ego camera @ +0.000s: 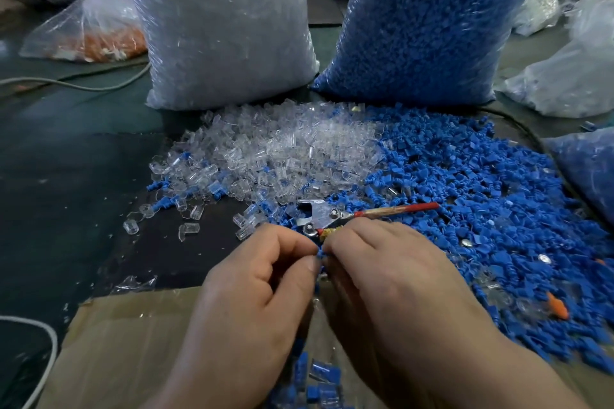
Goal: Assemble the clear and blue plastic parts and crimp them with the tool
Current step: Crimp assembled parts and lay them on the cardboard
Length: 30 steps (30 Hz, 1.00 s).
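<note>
A heap of clear parts (279,149) lies left of a blue heap (481,196) on the table (66,176). The left hand (262,279) and right hand (392,276) pinch one blue part (320,254) between them; assembly appears underway. The crimping tool (335,217), lying just beyond, must be taken up next.

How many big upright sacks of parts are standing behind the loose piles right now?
2: a sack of clear parts behind the clear pile, back left, and a sack of blue parts back right. Smaller bags lie at the edges; others may be out of view.
</note>
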{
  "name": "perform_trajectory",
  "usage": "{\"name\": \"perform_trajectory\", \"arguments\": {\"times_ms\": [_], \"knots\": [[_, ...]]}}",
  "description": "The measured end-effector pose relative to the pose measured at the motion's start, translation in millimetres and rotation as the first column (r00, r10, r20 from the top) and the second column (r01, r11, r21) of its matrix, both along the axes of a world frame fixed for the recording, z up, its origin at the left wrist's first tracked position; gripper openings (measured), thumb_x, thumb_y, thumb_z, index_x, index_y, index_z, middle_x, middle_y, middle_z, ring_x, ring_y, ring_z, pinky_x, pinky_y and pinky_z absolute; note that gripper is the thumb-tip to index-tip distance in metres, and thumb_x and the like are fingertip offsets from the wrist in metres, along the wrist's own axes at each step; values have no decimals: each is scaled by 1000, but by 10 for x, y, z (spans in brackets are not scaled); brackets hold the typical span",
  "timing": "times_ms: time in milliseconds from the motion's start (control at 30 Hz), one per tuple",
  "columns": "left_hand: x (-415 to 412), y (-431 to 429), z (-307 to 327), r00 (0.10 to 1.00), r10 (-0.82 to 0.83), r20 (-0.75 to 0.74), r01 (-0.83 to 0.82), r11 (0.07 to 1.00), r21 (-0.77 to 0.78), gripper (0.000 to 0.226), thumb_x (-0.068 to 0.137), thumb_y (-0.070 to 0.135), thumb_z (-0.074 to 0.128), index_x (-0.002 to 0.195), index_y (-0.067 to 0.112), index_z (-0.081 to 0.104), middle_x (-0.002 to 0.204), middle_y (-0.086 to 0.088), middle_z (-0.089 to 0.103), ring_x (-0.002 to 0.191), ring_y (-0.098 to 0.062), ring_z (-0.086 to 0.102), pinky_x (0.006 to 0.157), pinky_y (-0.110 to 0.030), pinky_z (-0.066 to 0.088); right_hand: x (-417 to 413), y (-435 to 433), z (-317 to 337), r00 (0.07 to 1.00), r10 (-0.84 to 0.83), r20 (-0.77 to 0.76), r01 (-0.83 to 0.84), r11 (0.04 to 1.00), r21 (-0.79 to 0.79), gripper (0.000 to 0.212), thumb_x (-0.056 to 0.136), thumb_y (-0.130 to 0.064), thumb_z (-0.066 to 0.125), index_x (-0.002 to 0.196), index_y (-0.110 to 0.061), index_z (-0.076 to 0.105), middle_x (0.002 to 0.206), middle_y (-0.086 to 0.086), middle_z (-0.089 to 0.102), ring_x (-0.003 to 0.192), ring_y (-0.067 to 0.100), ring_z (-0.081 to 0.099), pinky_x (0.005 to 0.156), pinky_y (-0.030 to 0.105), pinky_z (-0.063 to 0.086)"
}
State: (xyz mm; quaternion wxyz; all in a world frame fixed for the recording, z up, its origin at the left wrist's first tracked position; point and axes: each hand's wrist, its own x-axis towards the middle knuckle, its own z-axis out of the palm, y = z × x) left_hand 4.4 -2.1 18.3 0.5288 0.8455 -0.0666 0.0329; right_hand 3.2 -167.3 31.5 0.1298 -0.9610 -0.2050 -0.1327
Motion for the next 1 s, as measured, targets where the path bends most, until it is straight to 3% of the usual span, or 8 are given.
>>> {"name": "perform_trajectory", "arguments": {"times_ms": [233, 400, 500, 567, 633, 767, 900, 1000], "knots": [[78, 85, 98, 990, -62, -129, 55, 997, -59, 47, 67, 69, 46, 76, 25, 61, 51, 8, 54, 46, 0, 47, 43, -14, 39, -16, 73, 57, 997, 77, -13, -76, 995, 57, 7, 89, -18, 52, 91, -20, 59, 84, -5, 54, 76, 16, 48, 65, 30, 41], [54, 110, 113, 988, -132, -79, 116, 975, -189, 39, 75, 72, 69, 80, 33, 66, 50, 5, 55, 43, -4, 46, 40, -17, 37, -94, 109, 132, 950, 32, -311, 84, 932, 352, 32, 93, -52, 35, 81, -26, 47, 74, -11, 51, 69, 8, 48, 58, 31, 37], [19, 121, 106, 977, -207, 58, 212, 973, -94, 26, 72, 64, 64, 87, 43, 65, 58, 8, 65, 46, -2, 57, 43, -15, 44, -109, 108, 181, 716, 271, -644, 436, 546, 715, 24, 78, -40, 51, 65, -21, 54, 52, -9, 46, 48, 6, 41, 46, 26, 32], [4, 137, 116, 964, -247, 97, 250, 968, -29, 25, 73, 61, 61, 93, 46, 65, 69, 12, 69, 55, -7, 65, 46, -21, 51, -90, 96, 222, 554, 453, -699, 622, 333, 709, 20, 72, -30, 52, 53, -21, 52, 48, -3, 40, 42, 12, 32, 39, 21, 25], [24, 181, 146, 957, -278, 87, 275, 960, 45, 26, 73, 59, 62, 95, 45, 65, 77, 12, 71, 62, -9, 68, 52, -27, 55, -74, 58, 202, 565, 367, -739, 580, 461, 672, 24, 75, -31, 54, 54, -20, 52, 47, -3, 42, 43, 12, 35, 41, 23, 27], [140, 335, 144, 947, -319, -35, 317, 915, 251, 13, 76, 44, 69, 89, 44, 66, 86, 16, 70, 75, -9, 67, 64, -20, 52, -62, -51, 137, 852, -85, -516, 232, 946, 228, 35, 93, -46, 48, 73, -18, 52, 64, -6, 57, 52, 8, 49, 48, 29, 35], [154, 356, 103, 926, -350, -142, 378, 850, 368, 24, 75, 33, 72, 92, 47, 62, 79, 23, 67, 64, 1, 61, 55, -9, 45, -81, -34, 92, 908, -120, -402, 116, 993, -35, 30, 94, -55, 39, 82, -29, 48, 78, -11, 55, 71, 10, 53, 62, 35, 47], [142, 342, 98, 891, -391, -230, 450, 830, 330, 30, 74, 35, 75, 96, 49, 60, 76, 20, 70, 54, 0, 57, 51, -9, 44, -87, -21, 27, 917, -117, -381, 102, 993, -58, 28, 92, -59, 41, 85, -32, 41, 81, -12, 50, 69, 12, 43, 54, 33, 33]]}}
